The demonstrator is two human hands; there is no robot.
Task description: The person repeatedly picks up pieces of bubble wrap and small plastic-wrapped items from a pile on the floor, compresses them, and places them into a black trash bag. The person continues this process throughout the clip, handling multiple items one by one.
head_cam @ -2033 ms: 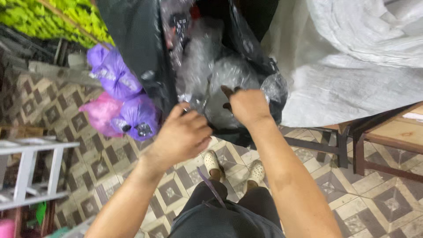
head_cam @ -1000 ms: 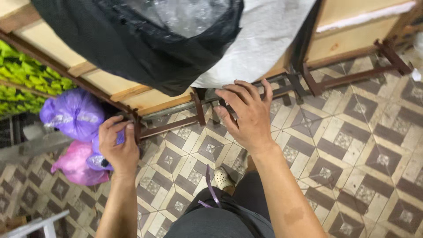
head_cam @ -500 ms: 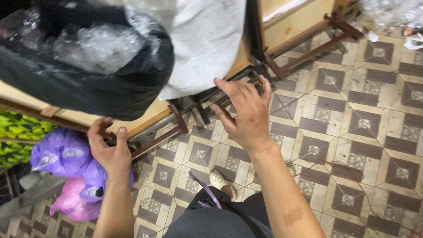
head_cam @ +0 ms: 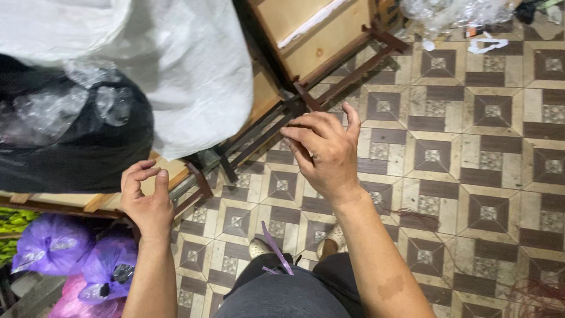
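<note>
Nothing is held: the left hand is loosely curled and empty just below the wooden bench, the right hand half-open right of it. The black bag on the bench is cut off at the frame edge and partly hidden under a white sack. Purple bags are seen beneath, contents indistinct.

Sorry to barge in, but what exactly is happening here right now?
A person stands on the patterned tile floor with both hands raised and holding nothing. The left hand hovers by the edge of a wooden bench bearing a black plastic bag and a white sack. The right hand hangs over the floor. Purple bags sit lower left.
</note>
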